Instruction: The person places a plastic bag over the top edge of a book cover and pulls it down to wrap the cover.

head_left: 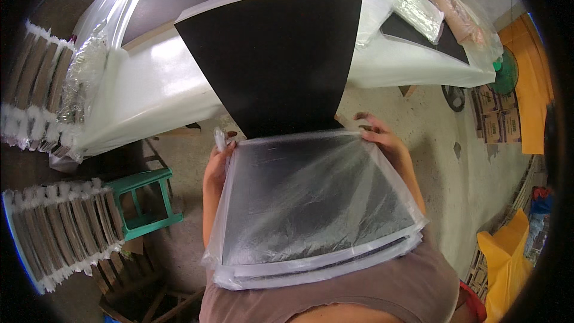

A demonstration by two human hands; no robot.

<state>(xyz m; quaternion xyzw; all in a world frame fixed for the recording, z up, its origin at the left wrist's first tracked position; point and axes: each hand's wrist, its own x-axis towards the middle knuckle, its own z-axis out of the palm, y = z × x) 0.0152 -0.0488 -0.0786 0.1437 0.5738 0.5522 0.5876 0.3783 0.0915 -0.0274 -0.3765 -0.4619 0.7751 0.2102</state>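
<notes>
hands (217, 164) are held forward at both sides of a clear plastic bag (217, 239), near the person's body: the left one grasps its upper left edge, the right one (387, 143) pinches its upper right corner, other fingers lifted. inside the bag is a dark panel (311, 197); a black panel (281, 60) extends from the bag's mouth toward the table (161, 101). brown cartons (501, 118) carry printing too small to read.

Grey concrete floor (442, 203) — green stool (152, 227) — dim edges
</notes>
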